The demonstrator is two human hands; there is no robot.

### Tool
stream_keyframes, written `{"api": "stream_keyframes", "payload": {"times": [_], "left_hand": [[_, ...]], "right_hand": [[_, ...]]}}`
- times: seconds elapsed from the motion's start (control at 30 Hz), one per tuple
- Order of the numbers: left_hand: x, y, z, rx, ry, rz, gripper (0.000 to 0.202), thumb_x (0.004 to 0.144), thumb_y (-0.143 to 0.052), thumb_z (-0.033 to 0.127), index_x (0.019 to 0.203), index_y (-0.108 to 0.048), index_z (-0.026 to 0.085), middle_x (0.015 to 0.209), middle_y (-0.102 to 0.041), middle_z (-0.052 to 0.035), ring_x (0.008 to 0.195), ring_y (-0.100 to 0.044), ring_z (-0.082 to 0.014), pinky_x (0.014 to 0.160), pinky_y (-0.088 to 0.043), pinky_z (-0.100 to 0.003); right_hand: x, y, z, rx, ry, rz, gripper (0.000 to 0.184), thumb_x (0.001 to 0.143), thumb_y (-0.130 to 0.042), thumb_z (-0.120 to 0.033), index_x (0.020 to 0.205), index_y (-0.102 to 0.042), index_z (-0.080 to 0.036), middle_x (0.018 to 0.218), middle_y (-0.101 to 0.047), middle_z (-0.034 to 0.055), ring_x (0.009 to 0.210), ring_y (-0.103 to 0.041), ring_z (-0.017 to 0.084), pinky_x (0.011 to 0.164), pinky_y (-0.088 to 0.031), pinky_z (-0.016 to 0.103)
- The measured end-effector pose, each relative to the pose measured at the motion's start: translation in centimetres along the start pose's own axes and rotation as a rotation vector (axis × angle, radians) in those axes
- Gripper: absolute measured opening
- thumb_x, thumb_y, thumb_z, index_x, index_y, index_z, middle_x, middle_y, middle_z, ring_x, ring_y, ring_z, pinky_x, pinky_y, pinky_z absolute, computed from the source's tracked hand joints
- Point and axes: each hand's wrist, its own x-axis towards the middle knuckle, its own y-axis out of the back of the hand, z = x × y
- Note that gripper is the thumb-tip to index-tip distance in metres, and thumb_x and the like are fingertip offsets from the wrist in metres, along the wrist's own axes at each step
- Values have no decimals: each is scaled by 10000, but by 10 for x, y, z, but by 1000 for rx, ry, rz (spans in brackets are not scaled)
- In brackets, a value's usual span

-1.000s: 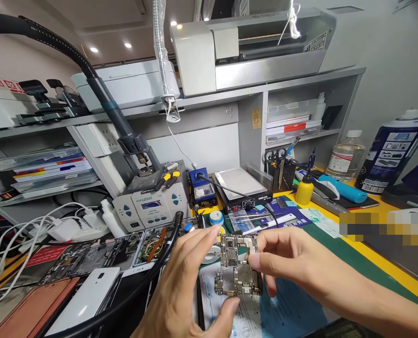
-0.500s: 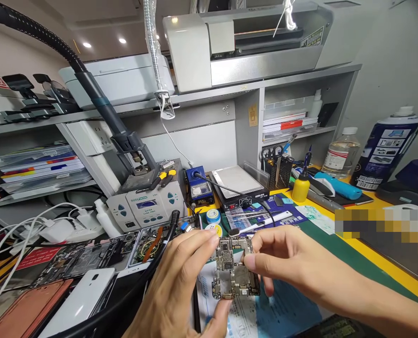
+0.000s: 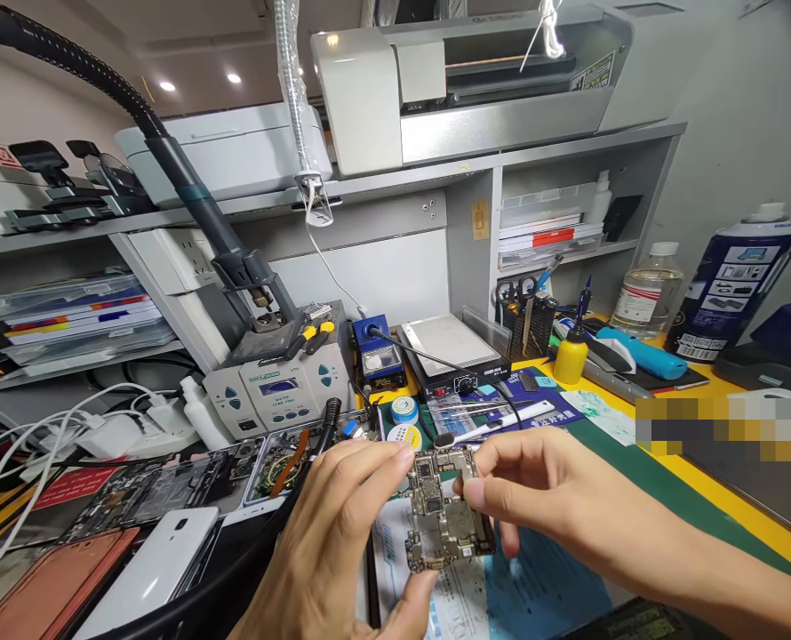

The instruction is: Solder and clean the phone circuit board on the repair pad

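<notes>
A phone circuit board [image 3: 428,489], dense with chips and metal shields, is held up between both hands above the bench. My left hand [image 3: 342,533] grips it from the left, fingers at the top edge and thumb at the bottom edge. On the other side, my right hand [image 3: 542,489] pinches the board's right edge between thumb and fingers. Beneath the board lies a printed blue and white sheet [image 3: 535,587] on the green mat [image 3: 635,498]. Just behind it are a white-handled brush [image 3: 502,424] and a small round tub [image 3: 404,411].
A soldering station [image 3: 282,391], a blue-framed controller [image 3: 377,351] and a flat heating plate [image 3: 449,351] stand behind. Phones, including a white one [image 3: 159,569], lie at left under a black hose [image 3: 235,569]. At right are a yellow bottle [image 3: 570,360] and a spray can [image 3: 735,280].
The board has tilted slightly between my hands, its lower edge shifting a little right. Both hands keep their hold, and the view has moved very slightly.
</notes>
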Motion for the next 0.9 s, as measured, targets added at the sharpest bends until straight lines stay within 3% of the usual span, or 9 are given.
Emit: {"api": "stream_keyframes", "payload": {"times": [0.5,0.9], "left_hand": [[-1,-3,5,-39,93,38,698,812,-651,115,1457,-391,174,1358,-553,-154,1285,-516,-320,1087,-455,-529],[0,0,5,-31,79,-8,725,791,-656,110,1459,-380,145,1362,-534,-143,1300,-499,-289,1118,-433,-453]], "right_hand": [[2,3,0,28,-28,-22,315,793,-790,-437,735,-668,-152,590,-604,-22,516,-525,102,580,-454,232],[-1,2,1,44,-37,-23,312,781,-794,-429,722,-675,-147,600,-565,-29,514,-503,95,565,-495,225]]}}
